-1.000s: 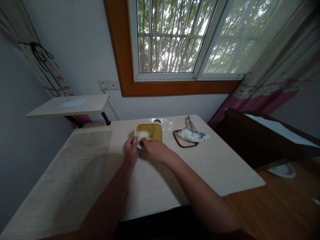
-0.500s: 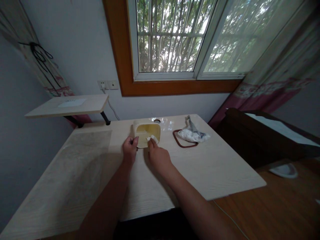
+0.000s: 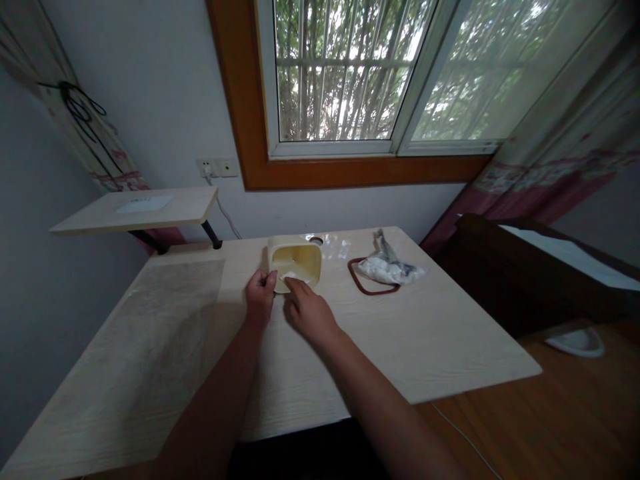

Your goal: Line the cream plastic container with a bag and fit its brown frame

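A square yellow container stands tilted toward me on the pale wooden table. My left hand grips its near left corner, fingers curled round the rim. My right hand is at the near rim, fingertips pressed on a small white wad just inside the container. What the wad is made of I cannot make out.
To the right of the container lie a dark red seal ring and a crumpled plastic bag. A clear lid lies behind the container. A small raised shelf is at the back left, a dark bed frame on the right.
The container has been tipped up toward me. My right hand moved from the left inside corner to the right with the white wad, then back toward the near left rim.
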Demonstrator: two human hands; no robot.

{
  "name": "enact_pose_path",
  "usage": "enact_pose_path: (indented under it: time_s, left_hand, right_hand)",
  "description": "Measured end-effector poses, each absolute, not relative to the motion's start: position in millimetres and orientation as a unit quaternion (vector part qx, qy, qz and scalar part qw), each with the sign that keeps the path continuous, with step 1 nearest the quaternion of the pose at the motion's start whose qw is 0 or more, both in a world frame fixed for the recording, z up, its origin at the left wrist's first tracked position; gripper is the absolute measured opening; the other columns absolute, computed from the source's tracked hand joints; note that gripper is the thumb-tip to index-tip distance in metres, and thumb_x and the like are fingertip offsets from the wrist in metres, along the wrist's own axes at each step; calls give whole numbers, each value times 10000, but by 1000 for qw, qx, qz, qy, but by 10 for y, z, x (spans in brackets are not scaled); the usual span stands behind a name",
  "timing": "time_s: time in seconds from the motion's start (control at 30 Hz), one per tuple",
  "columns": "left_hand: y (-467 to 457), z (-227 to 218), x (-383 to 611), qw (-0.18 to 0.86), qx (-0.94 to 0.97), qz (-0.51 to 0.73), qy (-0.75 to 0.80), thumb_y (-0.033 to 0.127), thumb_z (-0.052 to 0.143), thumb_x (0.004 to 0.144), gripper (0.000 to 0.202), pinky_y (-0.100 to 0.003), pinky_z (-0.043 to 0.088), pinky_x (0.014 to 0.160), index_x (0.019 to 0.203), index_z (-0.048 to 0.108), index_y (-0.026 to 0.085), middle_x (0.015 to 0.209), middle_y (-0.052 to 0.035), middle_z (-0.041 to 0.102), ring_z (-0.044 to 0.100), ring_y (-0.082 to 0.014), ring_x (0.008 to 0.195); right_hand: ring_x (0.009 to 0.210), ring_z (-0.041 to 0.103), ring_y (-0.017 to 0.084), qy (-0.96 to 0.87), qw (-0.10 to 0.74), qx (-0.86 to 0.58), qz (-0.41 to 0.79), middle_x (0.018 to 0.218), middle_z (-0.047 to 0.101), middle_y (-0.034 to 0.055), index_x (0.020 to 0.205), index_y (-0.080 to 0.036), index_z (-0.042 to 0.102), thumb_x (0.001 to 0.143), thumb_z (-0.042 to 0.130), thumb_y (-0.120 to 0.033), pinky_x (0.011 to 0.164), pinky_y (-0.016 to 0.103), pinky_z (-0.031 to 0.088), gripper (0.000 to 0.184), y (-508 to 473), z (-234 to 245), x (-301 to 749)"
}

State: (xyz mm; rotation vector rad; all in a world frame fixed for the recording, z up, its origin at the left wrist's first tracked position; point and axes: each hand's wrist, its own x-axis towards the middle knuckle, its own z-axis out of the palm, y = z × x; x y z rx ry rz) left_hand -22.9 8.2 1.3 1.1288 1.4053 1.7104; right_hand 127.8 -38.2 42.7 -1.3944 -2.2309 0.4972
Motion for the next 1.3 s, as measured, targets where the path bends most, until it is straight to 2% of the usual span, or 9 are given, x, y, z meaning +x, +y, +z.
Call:
enact_pose_path:
  time_s: [0.13,0.27,0.5,0.67,0.9,1.1,1.3]
  left_hand:
    - [78,23,-231,319,434,651,535,504,656,820,415,-209,317,460,642,410,222,518,79,376,375,-89,467]
    - [88,4,-253,317,441,650,531,500,646,835,411,-207,312,474,648,408,221,523,76,375,370,-91,479]
    - [92,-29,-269,296,459,642,538,482,679,815,416,-213,296,494,637,414,216,556,64,360,350,-101,526]
    - [99,-26,-261,297,456,642,540,487,679,809,416,-215,300,501,636,412,219,565,61,355,357,-107,537]
    - [95,0,-270,278,463,642,545,465,690,799,416,-218,285,498,617,410,217,559,61,341,340,-107,536]
    - [55,22,-211,293,472,628,545,464,682,804,405,-214,311,498,621,413,221,533,63,368,380,-110,517]
    - [-16,57,-128,289,495,606,551,424,738,762,387,-214,330,514,586,469,207,525,53,430,421,-108,517]
  right_hand:
    - [1280,558,228,-807,242,-509,180,1554,427,123,1543,-195,342,890,461,-133,1043,356,508,667,-359,387,1338]
    - [1233,586,229,-792,270,-521,171,1500,488,122,1554,-193,314,877,449,-105,1017,348,520,696,-342,381,1409]
    - [1143,642,213,-772,245,-572,128,1414,573,82,1402,-205,545,909,444,-141,1011,299,508,507,-335,445,1496]
    - [1091,667,197,-774,228,-579,112,1358,615,76,1312,-215,637,958,456,-222,987,275,510,398,-371,484,1524]
    - [1044,680,179,-742,335,-558,160,1175,720,70,1127,-206,739,977,484,-301,970,281,508,310,-318,415,1559]
    - [937,701,214,-585,492,-587,266,1052,770,99,1117,-152,750,958,483,-438,859,312,542,423,-272,367,1568]
    - [844,705,241,-530,501,-622,284,920,778,104,1157,-106,736,937,449,-507,754,327,557,540,-270,367,1568]
